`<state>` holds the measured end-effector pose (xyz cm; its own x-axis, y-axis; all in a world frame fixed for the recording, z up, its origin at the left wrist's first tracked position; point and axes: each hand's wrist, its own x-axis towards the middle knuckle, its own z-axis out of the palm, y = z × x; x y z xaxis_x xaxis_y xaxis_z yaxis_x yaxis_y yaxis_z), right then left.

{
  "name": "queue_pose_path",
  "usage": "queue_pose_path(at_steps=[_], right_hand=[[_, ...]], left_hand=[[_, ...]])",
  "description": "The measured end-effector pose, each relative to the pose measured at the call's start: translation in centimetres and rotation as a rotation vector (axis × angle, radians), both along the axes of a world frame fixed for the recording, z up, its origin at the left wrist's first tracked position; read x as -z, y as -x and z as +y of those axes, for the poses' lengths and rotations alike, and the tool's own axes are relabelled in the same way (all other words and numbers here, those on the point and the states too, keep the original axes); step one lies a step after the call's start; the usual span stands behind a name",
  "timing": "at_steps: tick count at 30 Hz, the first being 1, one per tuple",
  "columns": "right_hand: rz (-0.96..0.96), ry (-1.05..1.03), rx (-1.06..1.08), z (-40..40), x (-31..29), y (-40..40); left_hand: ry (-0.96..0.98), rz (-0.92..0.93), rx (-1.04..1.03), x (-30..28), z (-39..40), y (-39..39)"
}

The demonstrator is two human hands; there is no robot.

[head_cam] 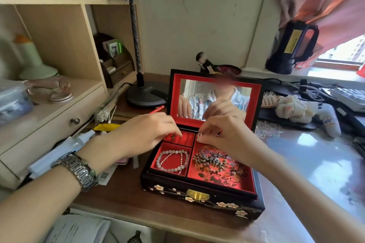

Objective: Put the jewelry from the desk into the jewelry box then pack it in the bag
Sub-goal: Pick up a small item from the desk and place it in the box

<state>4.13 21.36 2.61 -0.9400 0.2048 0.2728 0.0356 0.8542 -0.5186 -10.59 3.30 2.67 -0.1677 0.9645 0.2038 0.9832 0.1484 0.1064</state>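
The filling of the jewelry box (pixel 201 191) is judged to be the step in hand — packing into a bag is not yet begun, and no bag can be made out. The box stands open on the near part of the desk (pixel 126 201), its mirrored lid upright.

A small silvery piece (pixel 200 134), perhaps a ring, is pinched in the fingertips of the right hand (pixel 223 134) over the far edge of the large right compartment. The left hand (pixel 146 134) is curled at the far-left ring slot (pixel 178 137); whether anything is gripped there cannot be told.

A pale bead bracelet (pixel 172 162) lies in the near-left compartment, a dark beaded strand (pixel 214 161) in the right one.

Next, a gentle release of the piece into the padded slot seems called for — the box is glossy black lacquer with painted blossoms, a brass clasp and red velvety lining.
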Motion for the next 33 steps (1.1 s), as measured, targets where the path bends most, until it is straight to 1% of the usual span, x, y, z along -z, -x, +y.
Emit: queue_pose_path(at_steps=[3,7,15,33], right_hand=[[0.022,-0.029,-0.01,-0.3,0.4,0.5],[0.05,-0.067,-0.033,-0.7,0.8,0.9],[0.062,-0.132,-0.046,-1.4,1.2,1.7],[-0.056,-0.18,0.017,-2.1,0.9,3.2]], left_hand=[[0.053,0.009,0.016,0.4,0.0,0.2],[0.074,0.017,0.028,0.6,-0.1,0.1],[0.07,-0.003,0.028,1.1,0.1,0.8],[0.087,-0.065,-0.002,0.9,0.3,1.0]])
